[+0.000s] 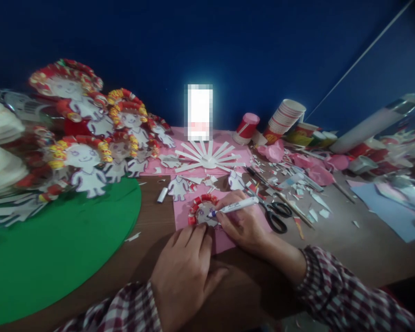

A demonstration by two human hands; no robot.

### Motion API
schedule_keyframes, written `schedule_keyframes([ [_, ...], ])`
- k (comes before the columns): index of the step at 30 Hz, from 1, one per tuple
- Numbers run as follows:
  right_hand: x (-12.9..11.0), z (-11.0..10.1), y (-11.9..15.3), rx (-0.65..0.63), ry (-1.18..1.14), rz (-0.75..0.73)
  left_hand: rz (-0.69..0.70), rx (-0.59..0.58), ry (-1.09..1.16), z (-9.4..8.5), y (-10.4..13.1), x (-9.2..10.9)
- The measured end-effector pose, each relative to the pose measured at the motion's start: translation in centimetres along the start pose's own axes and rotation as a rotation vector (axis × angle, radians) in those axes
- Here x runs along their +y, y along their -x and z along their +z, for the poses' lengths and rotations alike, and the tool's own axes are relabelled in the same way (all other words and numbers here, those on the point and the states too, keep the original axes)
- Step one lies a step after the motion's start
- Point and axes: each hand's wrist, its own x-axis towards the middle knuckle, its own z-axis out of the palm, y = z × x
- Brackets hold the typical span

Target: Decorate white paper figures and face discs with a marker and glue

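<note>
My right hand [244, 223] grips a white marker [238, 205] with a purple tip. The tip is at a round white paper face [204, 214] edged with a ring of red and yellow rolled pieces. My left hand [185, 258] lies flat, fingers stretched out, its fingertips at the lower edge of this face. A sheet of pink paper [181, 212] is under the face. The marker's cap [162, 195] lies to the left. Two cut-out paper bodies, one on the left [178, 187] and one on the right [235, 180], rest just beyond.
Black-handled scissors [276, 216] lie right of my hand among paper scraps and brushes. Several paper dolls [86, 161] stand at the left by a green round board [90, 249]. Stacked paper cups [286, 117] and a fan of white strips [207, 160] are at the back.
</note>
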Motion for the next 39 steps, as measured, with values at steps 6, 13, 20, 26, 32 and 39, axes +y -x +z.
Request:
schedule_keyframes([
  [6,-0.16,-0.02,-0.08,-0.003,0.0,-0.001,0.003,0.0,0.003,-0.12,-0.05,-0.02],
  [13,0.18,0.09,0.03,-0.019,0.016,0.004,0.0,-0.015,-0.015,-0.12,0.04,-0.04],
  [20,0.45,0.31,0.13,-0.018,0.015,-0.016,0.002,-0.003,-0.008,-0.01,0.04,0.05],
  [26,0.38,0.36,0.04,0.014,-0.002,-0.035,-0.002,0.0,-0.003,0.0,-0.07,-0.03],
  [32,0.03,0.03,-0.09,-0.008,0.005,-0.011,-0.001,-0.02,0.012,-0.16,0.0,0.05],
  [39,-0.07,-0.02,-0.15,0.0,0.011,-0.018,0.01,0.007,-0.008,0.01,0.02,0.02],
])
